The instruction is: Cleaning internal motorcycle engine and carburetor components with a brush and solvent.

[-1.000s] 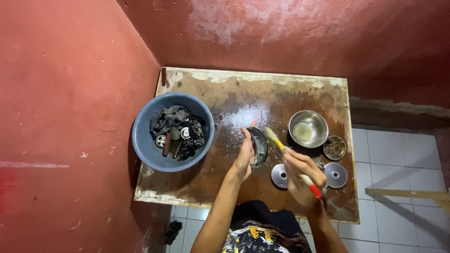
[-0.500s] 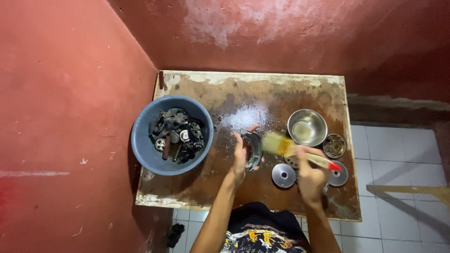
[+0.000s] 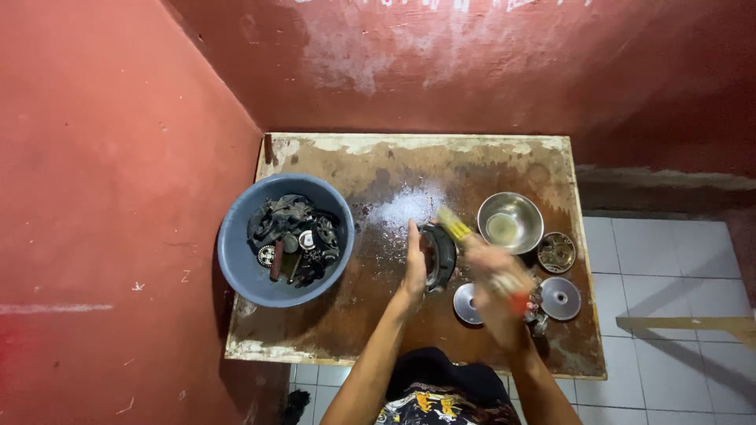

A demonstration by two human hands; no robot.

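My left hand (image 3: 414, 262) holds a dark, curved metal part (image 3: 440, 256) upright on the wet wooden table (image 3: 331, 330). My right hand (image 3: 496, 287) grips a paintbrush (image 3: 455, 226) with a red handle and yellowish bristles, and it is blurred from motion. The bristles touch the upper edge of the dark part. A steel bowl (image 3: 511, 221) holding a little pale liquid stands just right of the brush.
A blue plastic basin (image 3: 285, 238) full of dark greasy gears and engine parts sits at the table's left. Two round metal discs (image 3: 560, 298) (image 3: 466, 304) and a small brass-coloured round part (image 3: 557, 252) lie at the right. Red walls close in behind and left; white floor tiles (image 3: 669, 267) lie right.
The brush swung out to the right and has come back onto the dark part, with my right hand moving up and left. My left hand stays on the part.
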